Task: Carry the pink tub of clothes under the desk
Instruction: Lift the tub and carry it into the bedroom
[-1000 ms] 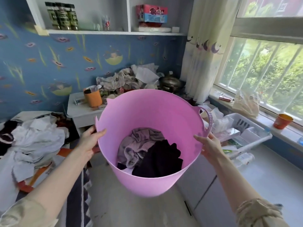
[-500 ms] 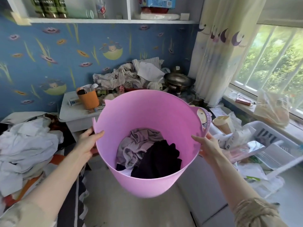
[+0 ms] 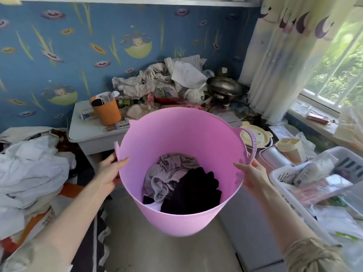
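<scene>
I hold a pink tub [image 3: 182,134] in the air in front of me, above the floor. Inside it lie a lilac garment [image 3: 167,169] and a black one [image 3: 196,191]. My left hand [image 3: 109,171] grips the tub's left rim, thumb over the edge. My right hand [image 3: 253,175] grips the right rim just below its loop handle [image 3: 252,146]. The grey desk [image 3: 88,134] stands straight ahead against the blue wall, its top cluttered; the space under it is dark and mostly hidden by the tub.
An orange cup [image 3: 107,110], crumpled cloths [image 3: 149,81] and a metal bowl [image 3: 225,89] crowd the desk. A heap of white laundry [image 3: 29,173] lies left. A white basket [image 3: 314,183] of items sits right, below the window [image 3: 341,65]. Bare floor [image 3: 167,252] lies below the tub.
The view has moved forward and tilted down toward the desk, which is now nearer. The tub stays held the same way in both hands.
</scene>
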